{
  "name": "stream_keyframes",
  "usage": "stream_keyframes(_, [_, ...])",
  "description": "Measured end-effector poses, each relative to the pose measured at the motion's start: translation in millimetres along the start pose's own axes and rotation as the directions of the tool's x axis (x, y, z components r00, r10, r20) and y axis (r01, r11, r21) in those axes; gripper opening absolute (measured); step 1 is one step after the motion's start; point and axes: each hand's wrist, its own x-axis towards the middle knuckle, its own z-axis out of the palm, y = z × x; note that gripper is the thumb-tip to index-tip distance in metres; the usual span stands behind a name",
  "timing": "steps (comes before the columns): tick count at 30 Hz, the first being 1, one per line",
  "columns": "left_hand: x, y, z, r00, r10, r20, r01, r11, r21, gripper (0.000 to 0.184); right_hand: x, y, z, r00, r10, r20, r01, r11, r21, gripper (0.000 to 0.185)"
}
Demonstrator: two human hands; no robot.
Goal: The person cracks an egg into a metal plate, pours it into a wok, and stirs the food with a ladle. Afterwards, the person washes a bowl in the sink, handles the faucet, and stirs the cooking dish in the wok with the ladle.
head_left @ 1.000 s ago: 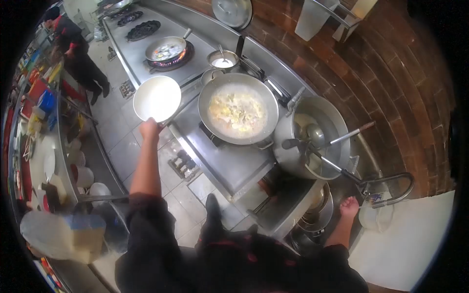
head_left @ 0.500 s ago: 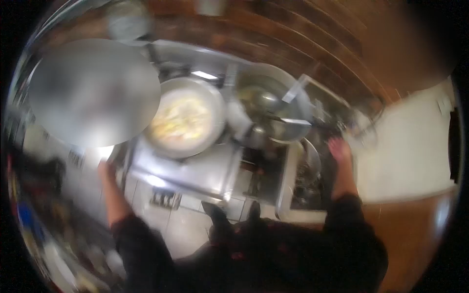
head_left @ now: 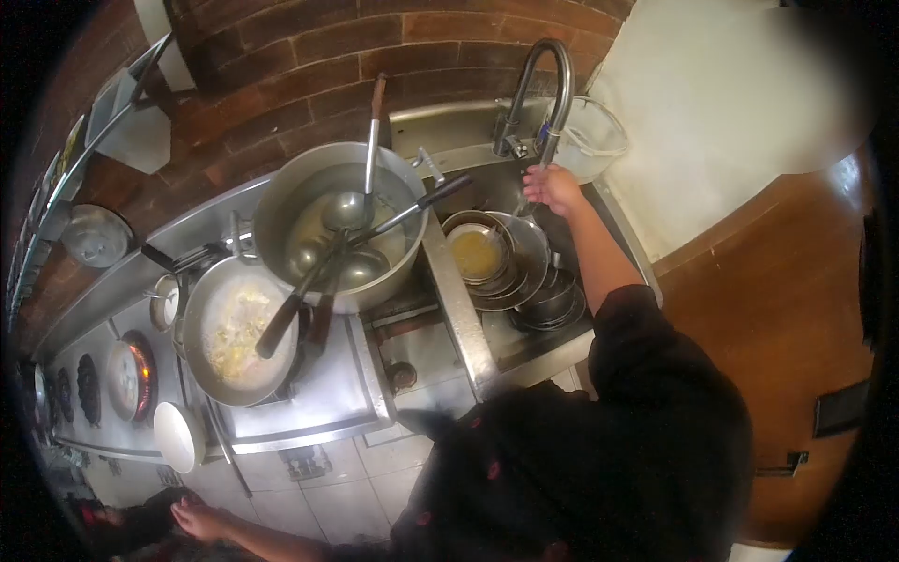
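My right hand [head_left: 554, 189] is below the spout of the curved metal faucet [head_left: 564, 89], over the sink. Its fingers are stretched out and seem wet, with a thin trickle near the fingertips. Stacked pans [head_left: 520, 258] sit beneath it in the sink, the top one holding yellowish liquid. At the lower left, my left hand [head_left: 197, 518] hangs over the floor with loosely bent fingers and nothing visible in it. A white bowl [head_left: 178, 437] stands at the stove's front edge, above and apart from that hand.
Several long-handled ladles rest in a large pot [head_left: 267, 211] of cloudy liquid. Beside it, a wide pan [head_left: 201, 342] holds pale, yellowish food in liquid. A smaller pan [head_left: 122, 379] sits over a glowing burner. A clear bucket [head_left: 595, 140] stands behind the faucet.
My view has swung right and steadied, bringing the faucet into sight. My right hand has moved from the sink's side to under the spout. My left hand now appears lower in view.
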Motion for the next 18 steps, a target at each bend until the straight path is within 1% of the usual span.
stream_keyframes(1, [-26, 33, -4, 0.997, 0.065, -0.038, -0.066, 0.998, -0.002, 0.036, 5, -4, -2, 0.996, 0.016, 0.082, -0.019, 0.999, 0.04, 0.023])
stream_keyframes(2, [-57, 63, -7, 0.988, 0.137, -0.072, -0.141, 0.988, -0.054, 0.037, 11, -8, -2, 0.997, -0.005, 0.072, 0.006, 1.0, -0.026, 0.024])
stream_keyframes(4, [-116, 122, -13, 0.944, 0.315, -0.097, -0.309, 0.949, 0.068, 0.037, 26, -12, -6, 0.997, -0.047, 0.053, 0.055, 0.988, -0.147, 0.025])
stream_keyframes(5, [-137, 137, -17, 0.931, 0.352, -0.093, -0.348, 0.936, 0.056, 0.037, 50, -5, -17, 0.983, -0.17, 0.066, 0.181, 0.874, -0.45, 0.022])
stream_keyframes(6, [-156, 150, -18, 0.917, 0.389, -0.087, -0.386, 0.921, 0.045, 0.036, 72, 2, -31, 0.96, -0.261, 0.098, 0.263, 0.731, -0.63, 0.022])
stream_keyframes(7, [-179, 165, -20, 0.901, 0.427, -0.082, -0.425, 0.904, 0.037, 0.035, 85, 2, -34, 0.928, -0.342, 0.15, 0.326, 0.545, -0.773, 0.022])
stream_keyframes(8, [-216, 184, -15, 0.889, 0.454, -0.067, -0.455, 0.89, 0.0, 0.035, 101, 3, -38, 0.886, -0.408, 0.22, 0.366, 0.324, -0.872, 0.022])
stream_keyframes(9, [-254, 199, -6, 0.874, 0.483, -0.049, -0.484, 0.874, -0.033, 0.034, 117, 11, -41, 0.86, -0.45, 0.243, 0.416, 0.339, -0.844, 0.025])
stream_keyframes(10, [-294, 215, 6, 0.858, 0.513, -0.027, -0.513, 0.856, -0.062, 0.033, 136, 16, -47, 0.861, -0.416, 0.294, 0.453, 0.364, -0.814, 0.025])
stream_keyframes(12, [-356, 232, 27, 0.814, 0.568, 0.125, -0.576, 0.817, 0.034, 0.03, 162, 22, -55, 0.849, -0.347, 0.399, 0.519, 0.408, -0.751, 0.025])
stream_keyframes(14, [-415, 233, 57, 0.824, 0.498, 0.27, -0.49, 0.866, -0.104, 0.023, 175, 22, -55, 0.911, -0.214, 0.353, 0.392, 0.715, -0.579, 0.022])
stream_keyframes(15, [-447, 242, 72, 0.849, 0.369, 0.377, -0.376, 0.925, -0.06, 0.02, 179, 25, -53, 0.93, -0.151, 0.334, 0.283, 0.875, -0.394, 0.021])
stream_keyframes(16, [-474, 240, 86, 0.757, 0.383, 0.53, -0.331, 0.923, -0.195, 0.02, 184, 25, -51, 0.94, -0.08, 0.331, 0.147, 0.972, -0.182, 0.019])
stream_keyframes(17, [-505, 245, 105, 0.674, 0.379, 0.634, -0.316, 0.924, -0.216, 0.021, 185, 17, -48, 0.939, -0.079, 0.334, 0.124, 0.986, -0.115, 0.014])
stream_keyframes(18, [-531, 241, 124, 0.564, 0.35, 0.748, -0.177, 0.936, -0.305, 0.021, 187, 12, -43, 0.929, -0.098, 0.357, 0.145, 0.984, -0.108, 0.014])
